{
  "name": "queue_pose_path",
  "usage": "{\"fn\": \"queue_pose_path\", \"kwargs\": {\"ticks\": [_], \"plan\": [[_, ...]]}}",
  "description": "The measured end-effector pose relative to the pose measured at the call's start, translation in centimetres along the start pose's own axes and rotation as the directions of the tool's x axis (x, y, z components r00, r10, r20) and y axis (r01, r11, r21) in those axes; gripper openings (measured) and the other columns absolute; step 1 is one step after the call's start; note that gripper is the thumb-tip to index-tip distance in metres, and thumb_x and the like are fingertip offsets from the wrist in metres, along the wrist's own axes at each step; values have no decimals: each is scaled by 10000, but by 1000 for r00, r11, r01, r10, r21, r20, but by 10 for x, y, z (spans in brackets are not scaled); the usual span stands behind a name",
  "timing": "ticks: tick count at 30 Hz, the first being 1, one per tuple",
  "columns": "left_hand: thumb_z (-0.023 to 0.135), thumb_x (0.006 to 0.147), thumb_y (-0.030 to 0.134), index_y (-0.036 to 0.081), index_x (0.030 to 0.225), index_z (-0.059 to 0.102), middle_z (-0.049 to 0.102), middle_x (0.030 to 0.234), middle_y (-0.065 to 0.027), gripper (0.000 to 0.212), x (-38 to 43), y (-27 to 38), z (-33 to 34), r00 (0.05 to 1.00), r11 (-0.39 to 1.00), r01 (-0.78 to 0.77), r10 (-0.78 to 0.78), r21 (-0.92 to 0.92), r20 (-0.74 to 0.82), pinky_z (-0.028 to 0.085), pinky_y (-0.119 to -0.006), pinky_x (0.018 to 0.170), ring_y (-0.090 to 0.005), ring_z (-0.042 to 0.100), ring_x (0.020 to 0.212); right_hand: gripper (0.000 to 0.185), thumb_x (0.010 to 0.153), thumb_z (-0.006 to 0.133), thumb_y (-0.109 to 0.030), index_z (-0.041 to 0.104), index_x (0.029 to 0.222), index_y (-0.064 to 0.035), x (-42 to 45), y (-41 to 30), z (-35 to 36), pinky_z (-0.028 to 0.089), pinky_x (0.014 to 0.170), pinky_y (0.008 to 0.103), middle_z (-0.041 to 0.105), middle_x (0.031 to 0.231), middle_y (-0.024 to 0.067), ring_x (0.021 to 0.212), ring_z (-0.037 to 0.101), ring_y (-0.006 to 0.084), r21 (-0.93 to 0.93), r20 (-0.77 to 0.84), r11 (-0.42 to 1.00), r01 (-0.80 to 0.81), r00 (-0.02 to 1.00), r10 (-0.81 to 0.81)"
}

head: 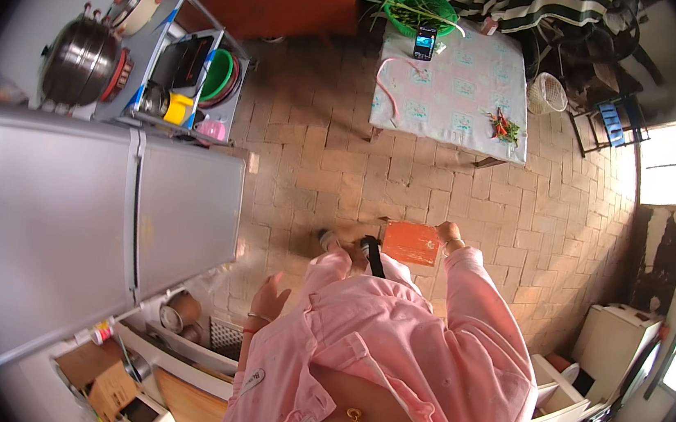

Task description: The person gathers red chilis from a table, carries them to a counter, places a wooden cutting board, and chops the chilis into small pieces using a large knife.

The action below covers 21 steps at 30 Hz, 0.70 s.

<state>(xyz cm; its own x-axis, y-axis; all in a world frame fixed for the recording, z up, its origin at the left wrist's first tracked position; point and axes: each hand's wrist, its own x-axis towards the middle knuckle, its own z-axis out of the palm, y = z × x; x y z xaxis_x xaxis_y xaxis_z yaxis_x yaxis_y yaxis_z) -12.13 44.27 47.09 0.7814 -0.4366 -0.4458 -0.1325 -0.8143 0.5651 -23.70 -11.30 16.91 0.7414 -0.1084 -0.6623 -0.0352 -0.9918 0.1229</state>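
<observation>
My right hand (448, 232) grips the corner of a small stool with a worn orange-red top (410, 243), held just right of my legs. My left hand (269, 298) hangs at my side with its fingers apart and holds nothing. Ahead stands a low table under a patterned cloth (447, 108). On it lie a smartphone (425, 44) with its screen lit, a pink strap (390, 93) and a bunch of red chillies with green leaves (503, 129). A green plastic basket (393, 22) at the table's far edge holds long green vegetables (423, 15).
A grey refrigerator (191, 195) stands at left, beyond it a metal rack (174, 5) with a steel pot (81, 63) and a green basin (216, 74). A white wastebasket (548, 94) and a chair (613, 124) are right of the table. Brick paving (343, 162) covers the floor.
</observation>
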Motion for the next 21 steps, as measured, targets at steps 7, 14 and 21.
{"fn": "queue_pose_path", "kwargs": {"ticks": [7, 14, 21], "plan": [[691, 848, 194, 32, 1229, 588, 617, 1221, -200, 427, 16, -153, -38, 886, 926, 351, -376, 136, 271, 502, -420, 927, -351, 590, 1145, 133, 831, 647, -158, 746, 888, -92, 27, -112, -148, 564, 700, 333, 733, 957, 119, 903, 716, 236, 1, -168, 994, 108, 980, -106], [704, 843, 200, 35, 1213, 599, 631, 1194, -187, 419, 107, -225, -109, 874, 906, 422, -399, -26, 279, 506, -410, 920, -329, 602, 1126, 221, 874, 595, -150, 751, 1013, -82, 85, -118, -192, 576, 786, 379, 720, 1057, 144, 968, 706, 283, 593, 25, 786, -174, 980, 198], [717, 838, 206, 39, 1197, 610, 644, 1167, -173, 410, 197, -220, -138, 923, 934, 334, -297, -128, 245, 511, -400, 914, -308, 614, 1107, 175, 833, 603, -116, 706, 967, -68, 115, -89, -218, 573, 594, 369, 726, 882, 150, 654, 713, 212, 994, 103, -22, -110, 816, 569]]}}
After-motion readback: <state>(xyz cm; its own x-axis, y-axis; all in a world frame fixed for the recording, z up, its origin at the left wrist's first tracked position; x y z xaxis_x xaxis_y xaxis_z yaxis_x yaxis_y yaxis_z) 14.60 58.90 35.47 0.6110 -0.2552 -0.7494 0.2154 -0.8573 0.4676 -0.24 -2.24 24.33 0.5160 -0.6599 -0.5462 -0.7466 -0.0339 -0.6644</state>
